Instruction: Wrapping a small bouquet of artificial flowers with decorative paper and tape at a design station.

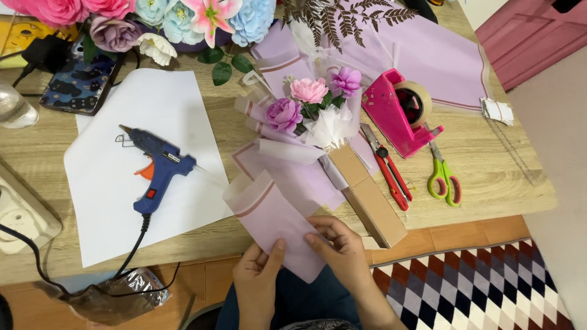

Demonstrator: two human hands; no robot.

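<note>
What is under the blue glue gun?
The blue glue gun rests on a big white paper sheet that lies on the wooden table. The table surface beneath the sheet is covered, so anything under it cannot be seen.

One head-worn camera looks steeply down, close over the wooden table (pixel 489 177) and the person's lap

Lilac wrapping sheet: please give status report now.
Both hands pinch lilac wrapping sheet. Small bouquet behind. Glue gun at left, apart.
</note>
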